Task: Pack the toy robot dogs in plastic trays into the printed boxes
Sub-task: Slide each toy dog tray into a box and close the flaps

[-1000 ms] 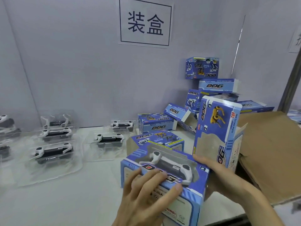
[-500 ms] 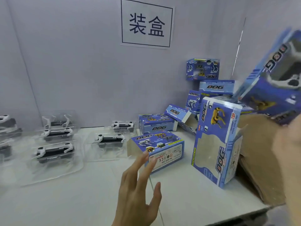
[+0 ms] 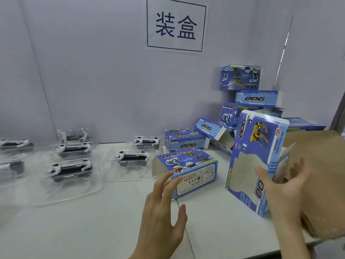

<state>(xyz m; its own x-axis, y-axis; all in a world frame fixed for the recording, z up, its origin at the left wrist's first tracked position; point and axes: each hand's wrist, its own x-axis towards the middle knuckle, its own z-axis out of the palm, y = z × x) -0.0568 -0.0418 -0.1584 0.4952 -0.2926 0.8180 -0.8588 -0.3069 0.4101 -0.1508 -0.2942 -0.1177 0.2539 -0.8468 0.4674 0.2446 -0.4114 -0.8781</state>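
Observation:
Several toy robot dogs in clear plastic trays lie on the white table at the left; the nearest tray (image 3: 71, 170) is at front left, another tray (image 3: 132, 157) sits mid-table. A blue printed box (image 3: 194, 171) lies flat in the middle with its left flap open. My left hand (image 3: 164, 206) hovers just in front of it, fingers spread, holding nothing. A taller empty box (image 3: 250, 165) stands upright to the right. My right hand (image 3: 285, 186) is open beside that box's right edge, fingers straight; whether it touches the box is unclear.
A stack of printed boxes (image 3: 240, 77) leans against the back wall at right. A brown cardboard sheet (image 3: 324, 174) covers the right side of the table. A paper sign (image 3: 176, 25) hangs on the wall. The table's front edge runs bottom right.
The packed box went from both hands up to the right in my right hand and out of view. My right hand has come back empty next to the upright box.

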